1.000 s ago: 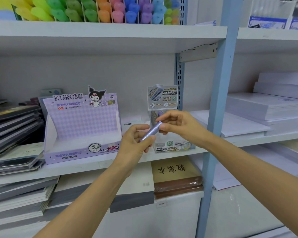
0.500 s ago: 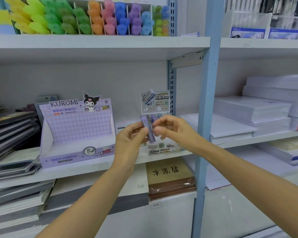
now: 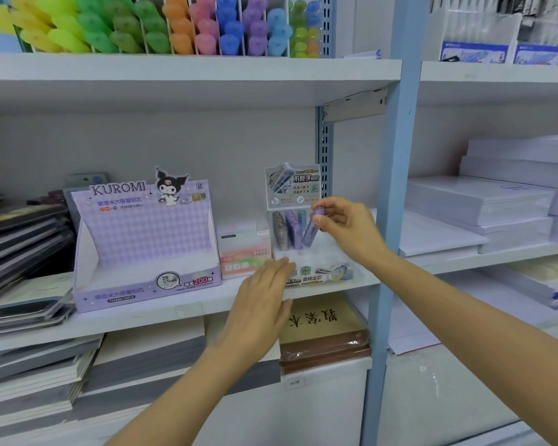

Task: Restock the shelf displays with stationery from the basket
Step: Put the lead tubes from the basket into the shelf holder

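Head view: a purple lead tube point(image 3: 312, 229) was pinched near its cap by the fingertips of the right hand point(image 3: 345, 226) and held tilted, its lower end just above the clear display stand point(image 3: 313, 252), beside the tubes point(image 3: 287, 228) already stood upright in it. The left hand point(image 3: 261, 304) was held flat and relaxed, gripping nothing, its fingertips at the stand's front left corner on the shelf point(image 3: 142, 320). An empty-looking purple Kuromi display box point(image 3: 145, 246) was seen to the left, with a small pastel box point(image 3: 244, 252) between it and the stand.
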Action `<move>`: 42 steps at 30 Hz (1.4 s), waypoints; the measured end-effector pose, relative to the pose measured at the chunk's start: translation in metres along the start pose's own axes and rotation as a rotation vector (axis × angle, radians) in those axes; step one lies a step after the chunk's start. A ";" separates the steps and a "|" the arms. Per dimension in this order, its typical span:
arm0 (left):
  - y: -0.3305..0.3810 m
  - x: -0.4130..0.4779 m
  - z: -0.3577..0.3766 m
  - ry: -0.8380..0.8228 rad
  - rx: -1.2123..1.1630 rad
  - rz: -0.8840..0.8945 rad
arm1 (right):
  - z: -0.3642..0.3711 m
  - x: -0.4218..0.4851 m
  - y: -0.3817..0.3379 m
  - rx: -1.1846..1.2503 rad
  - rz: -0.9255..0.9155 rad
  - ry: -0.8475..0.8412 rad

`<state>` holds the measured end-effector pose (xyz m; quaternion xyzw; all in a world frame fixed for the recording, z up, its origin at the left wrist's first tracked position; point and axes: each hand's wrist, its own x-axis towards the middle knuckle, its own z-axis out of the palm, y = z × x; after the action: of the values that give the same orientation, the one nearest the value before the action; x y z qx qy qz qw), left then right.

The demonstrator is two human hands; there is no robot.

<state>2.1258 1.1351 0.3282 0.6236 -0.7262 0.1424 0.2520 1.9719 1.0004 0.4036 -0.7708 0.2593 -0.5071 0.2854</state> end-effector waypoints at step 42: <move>-0.120 -0.350 0.175 -0.513 -0.074 -0.630 | 0.259 -0.248 0.111 -0.295 0.089 -1.114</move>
<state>2.2438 1.3135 -0.0205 0.8213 -0.5437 -0.1280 0.1161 2.1131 1.1390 0.0846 -0.9415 0.1699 0.0294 0.2895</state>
